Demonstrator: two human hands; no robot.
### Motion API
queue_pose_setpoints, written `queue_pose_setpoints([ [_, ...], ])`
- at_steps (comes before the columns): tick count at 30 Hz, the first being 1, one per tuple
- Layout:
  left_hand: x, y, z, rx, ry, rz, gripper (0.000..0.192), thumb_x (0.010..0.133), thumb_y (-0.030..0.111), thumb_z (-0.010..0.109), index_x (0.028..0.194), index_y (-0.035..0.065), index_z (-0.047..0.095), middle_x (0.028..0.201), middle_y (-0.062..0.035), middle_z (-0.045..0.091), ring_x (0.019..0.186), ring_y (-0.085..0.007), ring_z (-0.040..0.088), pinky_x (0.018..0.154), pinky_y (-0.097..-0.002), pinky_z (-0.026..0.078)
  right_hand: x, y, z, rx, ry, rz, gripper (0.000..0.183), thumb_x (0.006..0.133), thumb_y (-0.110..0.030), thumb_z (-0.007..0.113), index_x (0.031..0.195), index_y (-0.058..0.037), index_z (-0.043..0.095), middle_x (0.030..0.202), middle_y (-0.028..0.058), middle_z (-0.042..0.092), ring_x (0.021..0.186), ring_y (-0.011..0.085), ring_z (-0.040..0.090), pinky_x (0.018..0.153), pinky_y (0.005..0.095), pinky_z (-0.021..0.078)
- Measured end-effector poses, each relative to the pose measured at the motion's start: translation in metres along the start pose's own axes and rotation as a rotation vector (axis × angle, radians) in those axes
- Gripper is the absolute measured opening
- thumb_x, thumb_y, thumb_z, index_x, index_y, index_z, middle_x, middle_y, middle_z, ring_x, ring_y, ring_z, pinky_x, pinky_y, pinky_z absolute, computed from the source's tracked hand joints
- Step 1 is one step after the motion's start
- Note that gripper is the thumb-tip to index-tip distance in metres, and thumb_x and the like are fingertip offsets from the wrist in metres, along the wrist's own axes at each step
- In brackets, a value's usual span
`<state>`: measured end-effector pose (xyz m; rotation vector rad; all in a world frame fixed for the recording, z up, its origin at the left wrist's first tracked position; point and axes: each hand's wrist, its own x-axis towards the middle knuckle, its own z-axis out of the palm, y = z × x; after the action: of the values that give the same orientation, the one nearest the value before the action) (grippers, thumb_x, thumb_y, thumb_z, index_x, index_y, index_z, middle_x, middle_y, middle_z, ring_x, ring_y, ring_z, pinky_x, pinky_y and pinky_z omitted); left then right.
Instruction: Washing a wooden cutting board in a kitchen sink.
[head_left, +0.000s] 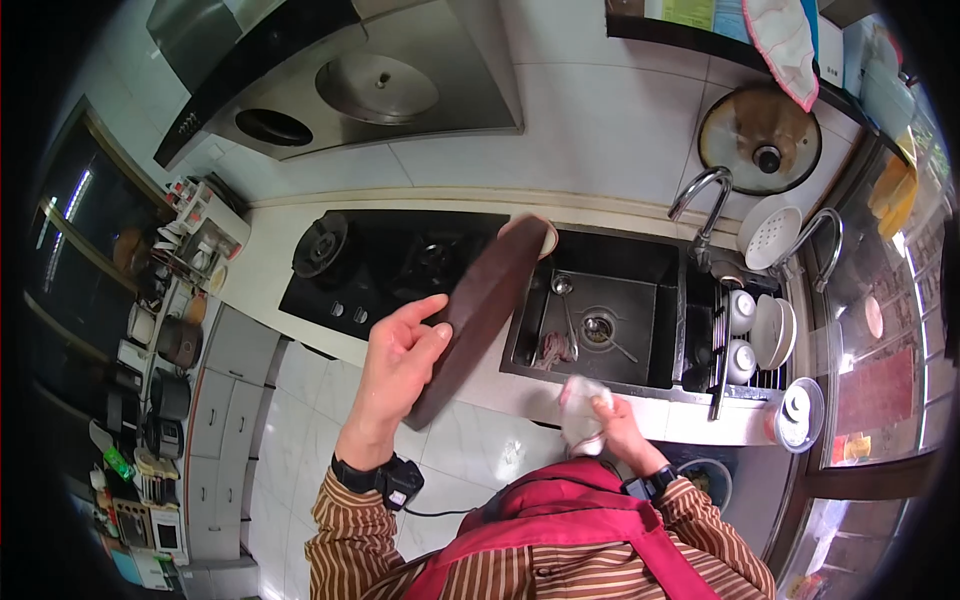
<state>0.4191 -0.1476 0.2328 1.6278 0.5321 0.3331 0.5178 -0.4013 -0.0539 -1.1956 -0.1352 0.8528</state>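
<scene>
My left hand (409, 345) grips a thick, dark brown round board (484, 315), probably a chopping board, by its near edge. The board is tilted up and seen nearly edge-on, over the counter between the stove and the sink. It partly hides a pale bowl (551, 241) behind its upper end. In my right hand (622, 431) is a white cloth with a pink edge (583, 412), held bunched in front of the sink's near edge. The black sink (577, 281) holds a ladle (564, 292), a spoon (622, 349) by the drain and a crumpled pinkish cloth (553, 349).
A black gas hob (375, 292) lies to the left under a range hood (390, 75). Right of the basin, a rack (720, 360) carries bowls (741, 311) and plates (776, 330). A faucet (701, 225) rises behind the sink; a clear container (799, 416) stands at the counter's right corner.
</scene>
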Motion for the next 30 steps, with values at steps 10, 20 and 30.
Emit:
queue_pose_setpoints([
  [10, 0.014, 0.014, 0.009, 0.296, -0.353, 0.135, 0.011, 0.076, -0.007, 0.059, 0.084, 0.0, 0.062, 0.054, 0.0105, 0.038, 0.049, 0.0017, 0.028, 0.047, -0.0182, 0.024, -0.03, -0.112, -0.002, -0.239, 0.453, -0.57, 0.019, 0.094, -0.018, 0.052, 0.094, -0.0014, 0.061, 0.075, -0.0039, 0.056, 0.066, 0.0046, 0.049, 0.057, 0.0216, 0.0403],
  [20, -0.007, -0.002, 0.006, 0.581, -0.353, 0.745, 0.031, 0.07, -0.008, 0.055, 0.096, 0.0044, 0.067, 0.075, -0.013, 0.066, 0.059, -0.0224, 0.062, 0.055, -0.0258, 0.049, 0.006, -0.113, 0.047, -0.54, 0.284, -0.653, 0.022, 0.089, -0.01, 0.052, 0.105, 0.0029, 0.059, 0.085, 0.0132, 0.066, 0.08, 0.0161, 0.062, 0.072, 0.0279, 0.0474],
  [30, -0.006, -0.013, -0.015, 0.646, -0.193, 0.987, 0.02, 0.064, -0.009, 0.063, 0.083, -0.0007, 0.063, 0.053, -0.0064, 0.053, 0.043, -0.0193, 0.052, 0.043, -0.0283, 0.041, -0.036, -0.092, 0.06, -0.423, -0.437, -0.066, 0.03, 0.094, -0.03, 0.051, 0.096, -0.0015, 0.062, 0.069, -0.0013, 0.055, 0.065, 0.005, 0.047, 0.056, 0.0235, 0.0416],
])
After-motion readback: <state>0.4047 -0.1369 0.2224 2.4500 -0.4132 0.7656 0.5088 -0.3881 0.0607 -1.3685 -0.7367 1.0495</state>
